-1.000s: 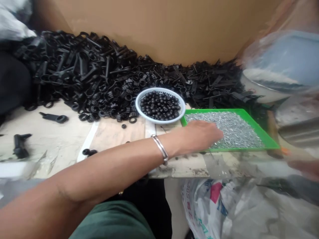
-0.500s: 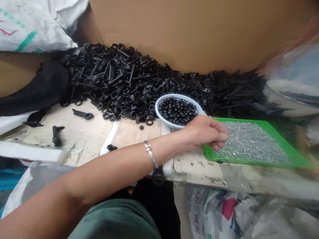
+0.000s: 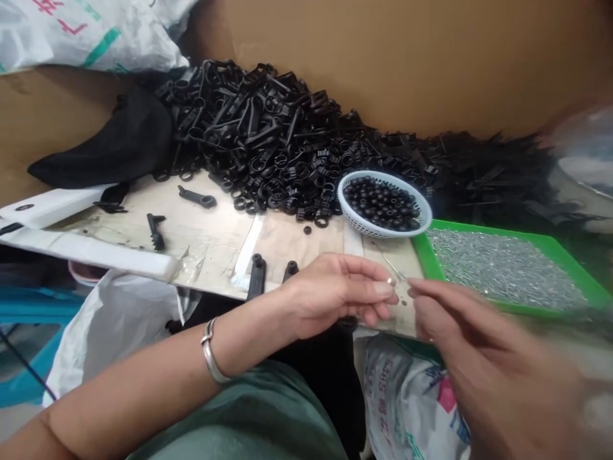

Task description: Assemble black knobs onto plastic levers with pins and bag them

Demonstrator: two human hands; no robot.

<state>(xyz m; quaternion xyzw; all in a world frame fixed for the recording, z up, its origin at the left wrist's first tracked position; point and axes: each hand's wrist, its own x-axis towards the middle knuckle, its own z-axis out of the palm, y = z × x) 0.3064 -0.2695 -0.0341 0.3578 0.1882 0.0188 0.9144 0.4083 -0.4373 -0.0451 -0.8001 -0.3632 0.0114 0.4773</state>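
Note:
My left hand (image 3: pixel 342 291), with a silver bangle (image 3: pixel 211 351) on its wrist, pinches small shiny metal pins (image 3: pixel 391 281) between thumb and fingertips. Close by on the right, my right hand (image 3: pixel 464 326) is blurred, its thumb and forefinger nearly together at the pins; what it holds is too small to make out. Behind the hands sits a pale blue basket (image 3: pixel 352 220) of small black balls (image 3: pixel 383 204). To its right lies a green tray (image 3: pixel 428 255) full of metal pins (image 3: pixel 507 268). Black levers (image 3: pixel 257 278) rest at the table's front edge.
Black plastic parts (image 3: pixel 258 128) are heaped along the cardboard wall (image 3: pixel 407 57). Two loose black parts (image 3: pixel 197 197) lie on the table (image 3: pixel 215 236) at left. White foam strips (image 3: pixel 90 249) border its left side. A printed sack (image 3: pixel 397 396) stands below the front edge.
My left hand has drawn back from the green tray toward the front edge, now with pins in its fingertips. My right hand has come into view. The camera view has shifted left.

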